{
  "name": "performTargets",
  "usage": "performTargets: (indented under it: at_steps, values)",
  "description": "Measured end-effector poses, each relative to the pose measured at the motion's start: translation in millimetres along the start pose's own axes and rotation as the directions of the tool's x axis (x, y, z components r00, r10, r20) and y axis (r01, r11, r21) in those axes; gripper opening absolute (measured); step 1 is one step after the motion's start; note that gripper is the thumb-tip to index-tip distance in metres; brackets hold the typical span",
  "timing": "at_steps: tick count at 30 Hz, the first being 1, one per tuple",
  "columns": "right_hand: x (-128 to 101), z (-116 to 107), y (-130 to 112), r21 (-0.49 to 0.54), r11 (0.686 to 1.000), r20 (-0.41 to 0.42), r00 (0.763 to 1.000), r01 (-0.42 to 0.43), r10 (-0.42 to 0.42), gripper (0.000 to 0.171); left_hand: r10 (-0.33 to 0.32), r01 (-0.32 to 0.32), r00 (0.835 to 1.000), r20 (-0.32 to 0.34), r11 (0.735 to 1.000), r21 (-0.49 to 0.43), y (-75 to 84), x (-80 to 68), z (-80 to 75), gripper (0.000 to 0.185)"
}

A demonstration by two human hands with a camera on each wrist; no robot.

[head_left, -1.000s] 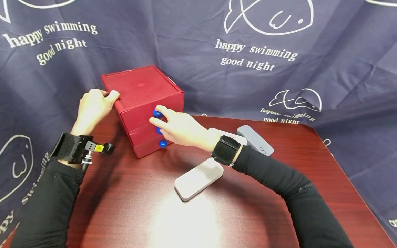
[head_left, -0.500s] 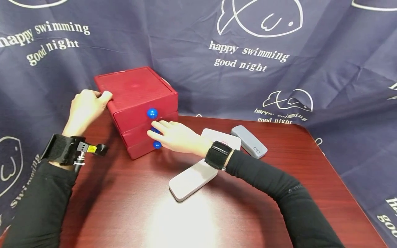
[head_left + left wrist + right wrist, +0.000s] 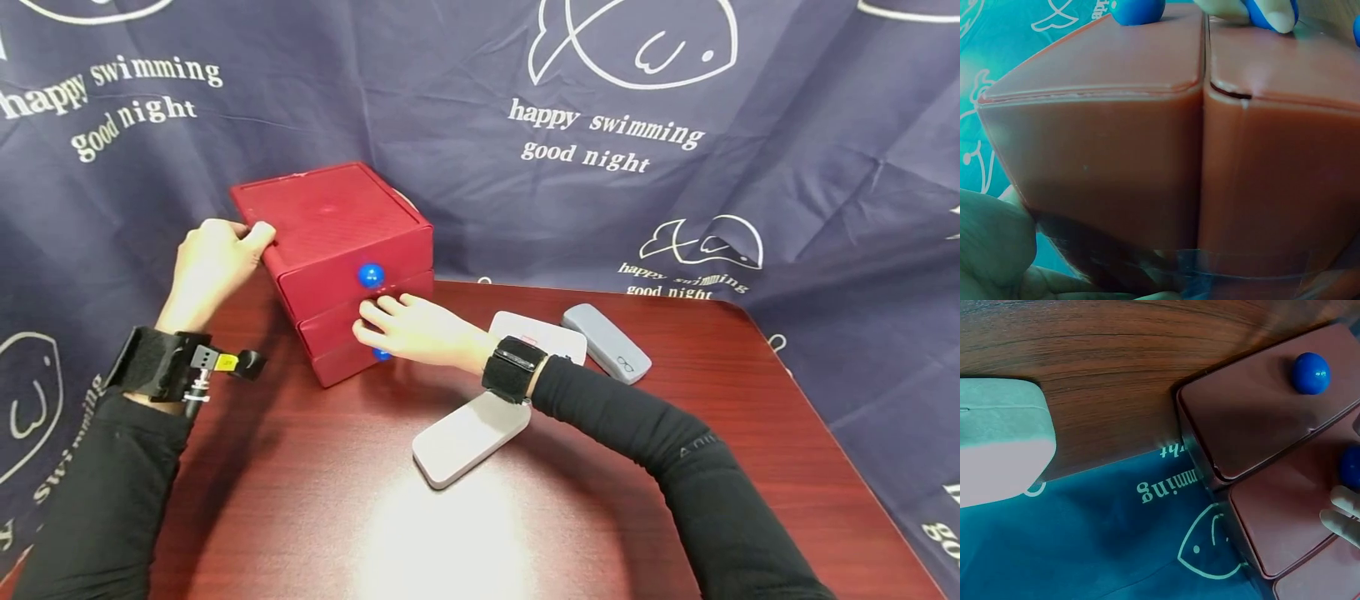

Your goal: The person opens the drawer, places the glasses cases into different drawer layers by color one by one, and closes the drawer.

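A red three-drawer box (image 3: 330, 208) stands at the back left of the table, each drawer front bearing a round blue knob. My left hand (image 3: 213, 262) grips its upper left edge, thumb on the top and fingers down the side. At the front, my right hand (image 3: 416, 329) pinches the middle knob (image 3: 1350, 467), which the fingers hide in the head view. The top knob (image 3: 371, 276) is uncovered above the hand, and part of the bottom knob (image 3: 382, 353) peeks out below. The drawer fronts look nearly flush with one another.
On the reddish-brown table (image 3: 300, 500) lies a white oblong case (image 3: 471, 439) in front of the right wrist. A second white case (image 3: 558, 340), partly behind that wrist, and a grey glasses case (image 3: 606, 342) lie further back. A dark blue printed cloth (image 3: 450, 100) hangs behind.
My right hand has moved down from the top knob to the middle one, and its fingers have closed in on it. The left hand keeps its grip on the box.
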State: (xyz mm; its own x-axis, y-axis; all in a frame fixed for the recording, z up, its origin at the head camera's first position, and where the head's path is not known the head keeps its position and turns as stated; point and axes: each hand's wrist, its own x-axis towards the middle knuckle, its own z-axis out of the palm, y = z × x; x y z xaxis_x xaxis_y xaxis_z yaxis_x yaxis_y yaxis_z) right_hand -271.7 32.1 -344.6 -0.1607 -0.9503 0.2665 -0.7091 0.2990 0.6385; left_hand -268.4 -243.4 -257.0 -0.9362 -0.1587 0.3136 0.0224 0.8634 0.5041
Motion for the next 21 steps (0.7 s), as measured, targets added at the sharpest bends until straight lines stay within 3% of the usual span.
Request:
performTargets:
  at_steps: [11, 21]
  values:
    - [7.9, 7.9, 0.7, 0.0, 0.999, -0.07, 0.997, 0.032, -0.032, 0.023, -0.007, 0.007, 1.0, -0.005, 1.0, -0.001, -1.7, -0.9, 0.5, 0.048]
    - [17.3, 11.4, 0.5, 0.058, 0.998, -0.06, 0.998, 0.023, -0.019, 0.022, -0.009, 0.009, 1.0, -0.005, 1.0, -0.006, -1.2, -0.5, -0.1, 0.049]
